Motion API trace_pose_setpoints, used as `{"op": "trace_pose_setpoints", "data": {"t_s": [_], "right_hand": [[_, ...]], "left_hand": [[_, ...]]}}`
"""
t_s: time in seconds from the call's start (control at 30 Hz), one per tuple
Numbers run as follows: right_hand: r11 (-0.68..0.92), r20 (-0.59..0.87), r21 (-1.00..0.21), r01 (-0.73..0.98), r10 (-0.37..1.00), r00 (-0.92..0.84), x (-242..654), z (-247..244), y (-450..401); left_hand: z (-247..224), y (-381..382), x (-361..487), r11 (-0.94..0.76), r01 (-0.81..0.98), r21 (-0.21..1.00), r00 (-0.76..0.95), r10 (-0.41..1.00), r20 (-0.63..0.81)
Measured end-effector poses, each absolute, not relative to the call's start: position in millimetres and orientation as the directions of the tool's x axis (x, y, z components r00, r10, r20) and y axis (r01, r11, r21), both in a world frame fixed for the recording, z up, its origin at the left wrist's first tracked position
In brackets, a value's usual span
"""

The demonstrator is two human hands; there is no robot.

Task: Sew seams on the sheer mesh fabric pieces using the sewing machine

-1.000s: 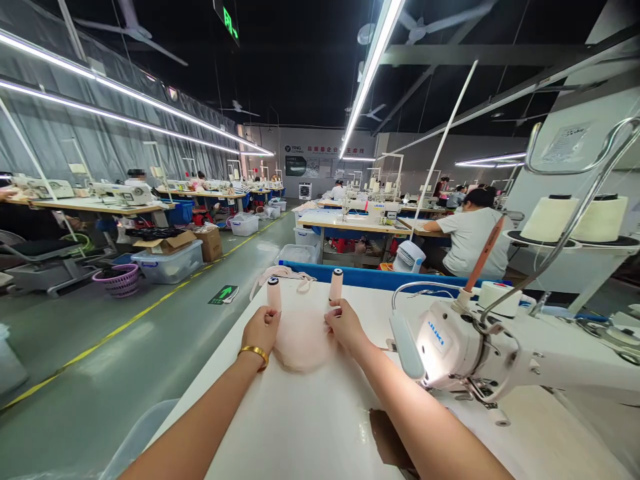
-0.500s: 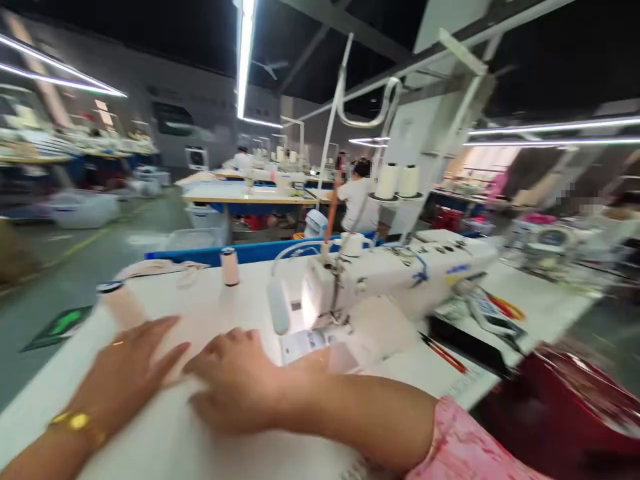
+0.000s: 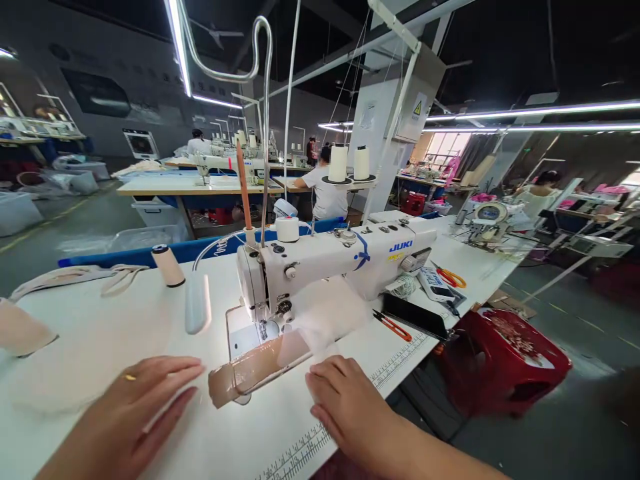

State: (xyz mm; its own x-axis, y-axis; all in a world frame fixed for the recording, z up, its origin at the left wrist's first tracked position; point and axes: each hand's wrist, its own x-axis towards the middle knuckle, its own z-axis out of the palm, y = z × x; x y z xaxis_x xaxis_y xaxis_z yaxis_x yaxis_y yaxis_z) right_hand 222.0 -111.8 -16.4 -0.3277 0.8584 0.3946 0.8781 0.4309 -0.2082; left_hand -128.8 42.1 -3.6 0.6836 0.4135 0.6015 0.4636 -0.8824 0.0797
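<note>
Here, hands: two, both over the white table, apart from each other, the brown-taped strip between them.
Left hand: open, fingers stretched and close together, thumb apart from them; nothing in its grasp. It is over the near right part of the pale fabric; whether it touches the cloth, I cannot tell.
Right hand: partly open, fingers bent, fingertips at the lower edge of the white fabric; whether they pinch it or only rest there is unclear.
Fabric: one white piece, bunched beneath the arm of the sewing machine, right of the needle; one pale piece, flat on the left of the table.
Pale thread cones: two, one at the left frame edge, the other beside the lamp.
White thread cones: two, side by side on the stand behind the machine.
Cutting tools: two, red-handled snips beside the black tray, and orange-handled scissors farther back.
Stool: one, red, right of the table.
Person in a white shirt: one, seated beyond the machine.
</note>
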Motion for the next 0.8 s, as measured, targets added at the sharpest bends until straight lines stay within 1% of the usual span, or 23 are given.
{"op": "trace_pose_setpoints", "data": {"t_s": [0.07,0.1,0.17,0.23,0.3,0.33,0.4,0.5,0.57,0.6,0.67,0.73,0.8], "right_hand": [[0.518,0.420,-0.231,0.824,0.817,-0.396,218,-28,-117],[0.559,0.440,-0.245,0.792,0.792,-0.423,214,-33,-119],[0.636,0.489,-0.274,0.721,0.738,-0.466,209,-38,-123],[0.698,0.540,-0.315,0.643,0.689,-0.483,207,-35,-124],[0.706,0.558,-0.378,0.598,0.690,-0.461,208,-27,-121],[0.682,0.544,-0.414,0.603,0.716,-0.436,209,-23,-118],[0.591,0.469,-0.453,0.667,0.795,-0.386,210,-15,-107],[0.460,0.308,-0.405,0.790,0.882,-0.356,206,-10,-85],[0.422,0.236,-0.409,0.809,0.905,-0.353,201,-10,-72],[0.413,0.221,-0.448,0.793,0.911,-0.349,199,-9,-68],[0.398,0.229,-0.572,0.718,0.917,-0.326,196,-7,-66],[0.358,0.228,-0.709,0.607,0.932,-0.283,194,-5,-69],[0.289,0.188,-0.825,0.486,0.951,-0.247,192,-4,-74]], "left_hand": [[-2,15,-93,-0.914,0.405,0.028,0.775,0.360,0.520],[-1,3,-76,-0.904,0.426,0.028,0.774,0.380,0.507],[-2,-18,-49,-0.906,0.423,0.007,0.801,0.378,0.464],[-5,-31,-33,-0.890,0.453,0.050,0.801,0.431,0.415],[-7,-40,-28,-0.862,0.498,0.098,0.771,0.491,0.404],[-8,-44,-27,-0.855,0.508,0.104,0.757,0.501,0.419],[-7,-50,-29,-0.860,0.505,0.075,0.750,0.481,0.454],[-3,-58,-33,-0.875,0.484,0.024,0.771,0.439,0.461],[1,-64,-40,-0.877,0.479,0.046,0.788,0.453,0.417],[3,-67,-45,-0.872,0.483,0.075,0.792,0.472,0.386],[7,-74,-58,-0.839,0.519,0.164,0.780,0.543,0.312],[13,-77,-72,-0.773,0.573,0.274,0.741,0.631,0.230],[21,-73,-81,-0.677,0.639,0.365,0.673,0.722,0.160]]}}
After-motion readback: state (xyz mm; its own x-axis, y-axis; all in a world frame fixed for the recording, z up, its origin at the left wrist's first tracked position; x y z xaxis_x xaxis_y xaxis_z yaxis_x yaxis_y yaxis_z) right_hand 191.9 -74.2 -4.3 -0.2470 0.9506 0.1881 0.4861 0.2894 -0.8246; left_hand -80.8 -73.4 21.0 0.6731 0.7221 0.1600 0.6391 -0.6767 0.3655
